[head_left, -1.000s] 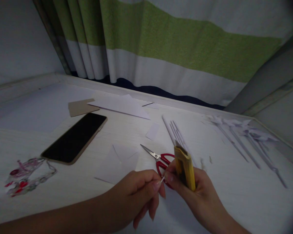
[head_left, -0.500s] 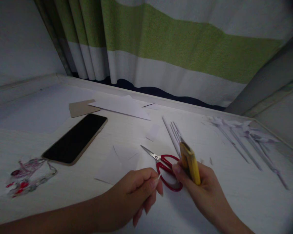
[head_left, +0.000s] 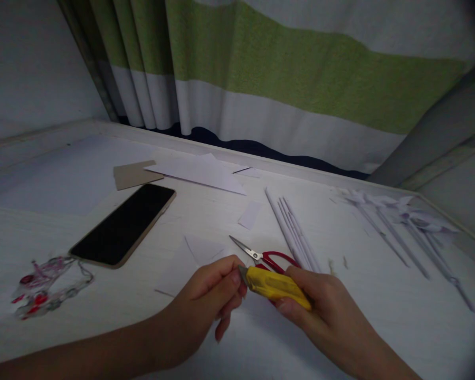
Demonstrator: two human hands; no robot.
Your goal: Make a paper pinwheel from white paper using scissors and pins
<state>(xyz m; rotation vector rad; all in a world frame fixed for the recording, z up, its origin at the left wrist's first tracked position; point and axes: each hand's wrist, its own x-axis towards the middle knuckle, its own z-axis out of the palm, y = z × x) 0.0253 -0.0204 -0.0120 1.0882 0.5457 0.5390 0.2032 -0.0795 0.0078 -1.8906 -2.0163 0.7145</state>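
My right hand [head_left: 320, 306] grips a yellow utility knife [head_left: 279, 287], its short blade pointing left. The blade tip meets the fingertips of my left hand [head_left: 209, 303], which is closed in a pinch. A thin white stick showed between those fingertips a moment ago; the blade and fingers now hide it. Beneath the knife lie scissors [head_left: 255, 255] with red handles, partly covered by my right hand. A square of white paper [head_left: 190, 258] with cut lines rests behind my left hand. Beyond the scissors lie several rolled paper sticks [head_left: 295, 232].
A black phone [head_left: 124, 227] lies to the left, beside a beaded string [head_left: 43, 295]. Farther back are a brown card [head_left: 134, 175], a folded white sheet [head_left: 201, 171] and a small paper strip [head_left: 249, 215]. Paper pinwheels [head_left: 396, 216] on sticks lie at right. A striped curtain [head_left: 281, 68] hangs behind.
My right hand has turned the knife from upright to lying leftward and brought its blade to my left fingertips. My left hand has shifted slightly left and up.
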